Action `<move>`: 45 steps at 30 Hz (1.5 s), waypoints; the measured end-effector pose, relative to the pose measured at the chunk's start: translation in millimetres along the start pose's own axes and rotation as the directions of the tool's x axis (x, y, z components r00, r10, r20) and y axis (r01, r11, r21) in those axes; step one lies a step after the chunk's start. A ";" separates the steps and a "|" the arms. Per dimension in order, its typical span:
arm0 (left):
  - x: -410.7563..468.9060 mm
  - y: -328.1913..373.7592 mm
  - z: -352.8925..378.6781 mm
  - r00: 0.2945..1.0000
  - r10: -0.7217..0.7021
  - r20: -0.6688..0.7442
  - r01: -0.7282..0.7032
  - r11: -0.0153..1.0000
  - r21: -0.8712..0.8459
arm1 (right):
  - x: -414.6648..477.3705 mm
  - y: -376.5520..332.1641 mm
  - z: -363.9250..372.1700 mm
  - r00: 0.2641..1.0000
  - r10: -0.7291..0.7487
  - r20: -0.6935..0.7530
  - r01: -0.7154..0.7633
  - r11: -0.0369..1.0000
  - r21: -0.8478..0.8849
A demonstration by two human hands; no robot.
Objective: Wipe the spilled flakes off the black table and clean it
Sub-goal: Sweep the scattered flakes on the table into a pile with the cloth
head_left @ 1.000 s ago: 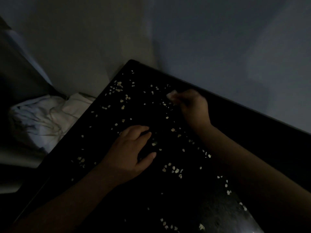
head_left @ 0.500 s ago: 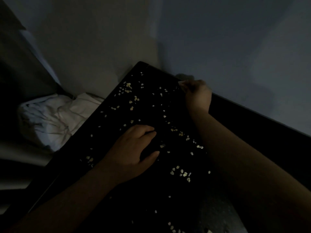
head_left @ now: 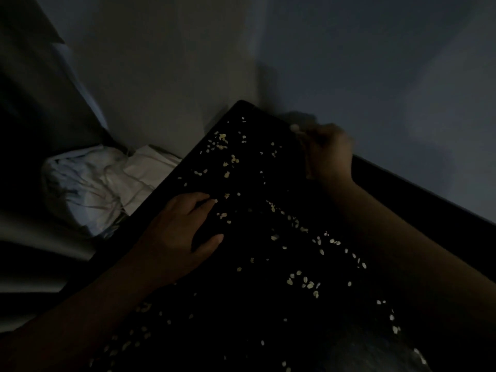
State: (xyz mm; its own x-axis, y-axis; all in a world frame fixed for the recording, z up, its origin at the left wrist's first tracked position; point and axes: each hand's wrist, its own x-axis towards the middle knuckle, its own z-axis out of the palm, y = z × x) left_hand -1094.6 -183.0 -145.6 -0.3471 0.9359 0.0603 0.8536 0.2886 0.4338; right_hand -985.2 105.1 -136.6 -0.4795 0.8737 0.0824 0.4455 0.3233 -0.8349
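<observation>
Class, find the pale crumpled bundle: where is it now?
In the head view the pale crumpled bundle lies at left, off the black table, beside its left edge, up-left of the left hand.

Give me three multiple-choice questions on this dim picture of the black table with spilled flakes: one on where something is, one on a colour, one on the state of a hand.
1. Where is the right hand?
A. at the table's far edge, by the wall
B. on a shelf
C. in the person's lap

2. What colour are the flakes?
A. red
B. pale cream
C. green

3. How is the left hand?
A. gripping a brush
B. raised high off the table
C. resting on the black table, holding nothing

Answers: 1 A, it reaches the far rim just below the wall; 2 B, they show light against the dark top; 3 C, its fingers lie relaxed on the surface among the flakes.
</observation>
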 end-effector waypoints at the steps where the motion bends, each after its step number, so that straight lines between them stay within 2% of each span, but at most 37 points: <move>1: -1.7 -0.9 1.3 1.000 0.019 -0.002 -0.019 1.000 0.017 | 11.7 6.6 8.5 1.000 -0.018 -0.007 0.017 0.994 -0.109; 2: -2.8 -1.8 2.7 0.999 0.034 -0.005 -0.034 0.999 0.034 | 17.5 11.0 16.7 1.000 -0.026 -0.007 0.025 0.982 -0.189; 4: -3.5 -2.9 4.4 0.999 0.040 -0.018 -0.040 0.998 0.041 | 6.8 7.8 26.8 0.999 -0.045 0.014 0.047 0.972 -0.228; 6: -3.1 -4.1 5.2 0.999 0.025 -0.033 -0.024 0.999 0.027 | -19.9 0.2 30.1 0.982 -0.162 0.101 0.179 0.966 -0.188; 8: -3.4 -4.8 5.6 0.999 0.012 -0.037 -0.012 1.000 0.004 | -54.1 -6.2 25.2 0.926 -0.288 0.244 0.323 0.939 -0.116; 10: -3.7 -5.1 5.9 0.999 0.008 -0.045 -0.008 1.000 -0.020 | -76.4 -10.1 14.0 0.868 -0.340 0.363 0.373 0.928 -0.024; 11: -4.1 -5.1 6.4 0.998 0.012 -0.055 -0.013 0.999 -0.032 | -78.4 -15.1 9.1 0.872 -0.306 0.383 0.332 0.943 -0.001; 14: -5.0 -4.4 6.9 0.997 0.019 -0.071 -0.022 0.999 -0.036 | -50.8 -26.6 10.6 0.961 -0.145 0.234 0.134 0.989 0.063; 16: -4.6 -2.5 6.8 0.998 0.017 -0.066 -0.019 1.000 -0.025 | -17.2 -25.5 23.1 0.989 -0.122 0.077 0.122 0.992 0.013; 18: -3.8 -0.1 6.5 0.998 -0.001 -0.056 -0.001 1.000 -0.027 | 8.2 -20.4 39.1 0.986 -0.165 0.024 0.166 0.982 -0.094; 22: -3.6 -0.2 5.2 0.999 -0.010 -0.040 0.008 0.999 -0.052 | -3.0 -15.0 61.9 0.961 -0.210 0.182 0.237 0.961 -0.144; 25: -3.9 -1.6 3.5 0.999 -0.005 -0.041 0.001 0.997 -0.078 | -44.2 -15.7 55.2 0.894 -0.313 0.320 0.356 0.930 -0.086; 27: -4.2 -2.7 -0.5 0.995 -0.045 -0.095 0.028 0.986 -0.166 | -68.3 -21.6 41.8 0.868 -0.296 0.400 0.327 0.945 -0.011; 28: -4.6 -4.3 -3.5 0.988 -0.069 -0.138 0.039 0.977 -0.210 | -76.3 -27.8 35.5 0.870 -0.250 0.425 0.262 0.965 0.031; 30: -5.4 -10.3 -11.1 0.974 -0.087 -0.211 0.038 0.974 -0.225 | -76.0 -41.1 28.4 0.912 -0.133 0.389 0.082 0.986 0.145; 32: -5.4 -21.1 -17.3 0.963 -0.093 -0.255 0.049 0.984 -0.173 | -56.5 -53.0 29.8 0.958 -0.063 0.280 0.007 0.981 0.196; 35: -4.6 -43.6 -20.2 0.952 -0.167 -0.256 0.141 0.983 -0.117 | -9.0 -58.5 52.0 0.985 -0.123 0.124 0.108 0.987 0.115; 38: -3.9 -61.1 -18.4 0.936 -0.285 -0.205 0.256 0.954 -0.158 | 39.9 -49.8 84.0 0.993 -0.120 0.001 0.120 0.993 0.007; 41: -6.8 -70.1 -10.5 0.937 -0.317 -0.147 0.275 0.928 -0.253 | 58.9 -42.8 106.3 0.990 -0.135 0.032 0.136 0.989 -0.053; 43: -9.2 -72.6 -5.4 0.934 -0.319 -0.160 0.267 0.922 -0.279 | 55.2 -39.8 113.6 0.985 -0.157 0.071 0.163 0.983 -0.087; 45: -9.7 -73.5 -2.8 0.932 -0.309 -0.190 0.246 0.924 -0.293 | 38.3 -40.9 112.3 0.972 -0.172 0.160 0.182 0.982 -0.049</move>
State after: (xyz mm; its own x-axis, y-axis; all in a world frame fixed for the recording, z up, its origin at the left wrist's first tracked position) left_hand -1155.0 -213.8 -175.5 -0.6607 0.7449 0.0931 0.5891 0.4376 0.6793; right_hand -1106.7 84.6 -160.5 -0.6640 0.7351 0.1366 0.3872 0.4944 -0.7783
